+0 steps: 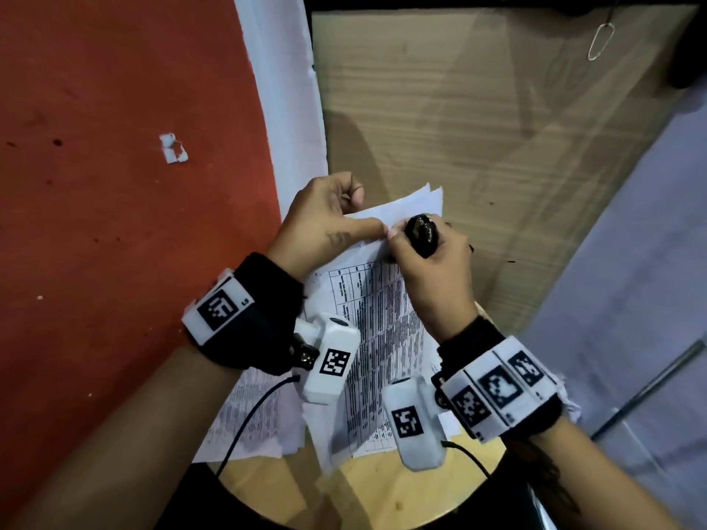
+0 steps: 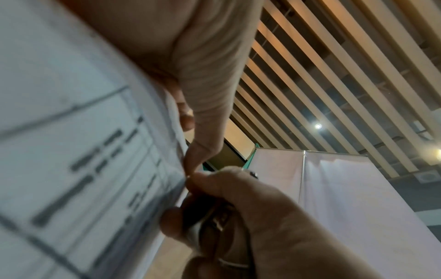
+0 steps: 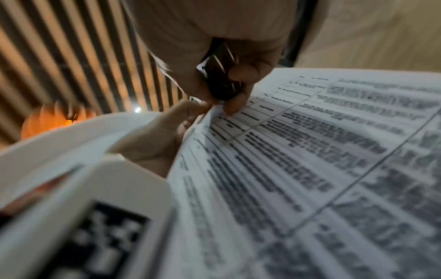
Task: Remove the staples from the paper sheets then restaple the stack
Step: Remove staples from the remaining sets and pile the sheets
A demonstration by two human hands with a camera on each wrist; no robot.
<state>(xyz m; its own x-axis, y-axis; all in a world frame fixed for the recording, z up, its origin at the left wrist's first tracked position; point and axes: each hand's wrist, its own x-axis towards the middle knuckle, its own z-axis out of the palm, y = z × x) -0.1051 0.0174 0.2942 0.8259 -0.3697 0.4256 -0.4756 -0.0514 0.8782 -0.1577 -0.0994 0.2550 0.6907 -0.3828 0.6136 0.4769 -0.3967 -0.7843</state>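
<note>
A stack of printed paper sheets (image 1: pixel 377 319) is lifted at its far left corner above a round wooden stool (image 1: pixel 386 495). My left hand (image 1: pixel 344 221) pinches that corner between thumb and fingers. My right hand (image 1: pixel 424 258) grips a small glossy black tool (image 1: pixel 421 233) with metal parts, a stapler or staple remover, and its tip meets the same corner beside my left thumb. In the left wrist view the left thumb (image 2: pixel 203 132) and right hand (image 2: pixel 238 192) touch at the paper's edge (image 2: pixel 83 151). The right wrist view shows the tool (image 3: pixel 214 81) over the sheet (image 3: pixel 310 160). No staple is visible.
More printed sheets (image 1: pixel 252 411) lie under the stack on the stool. The floor at left is red, with a torn white scrap (image 1: pixel 173 148) on it. A brown board (image 1: pixel 478 128) stands ahead, with a wire clip (image 1: pixel 600 40) at the far right.
</note>
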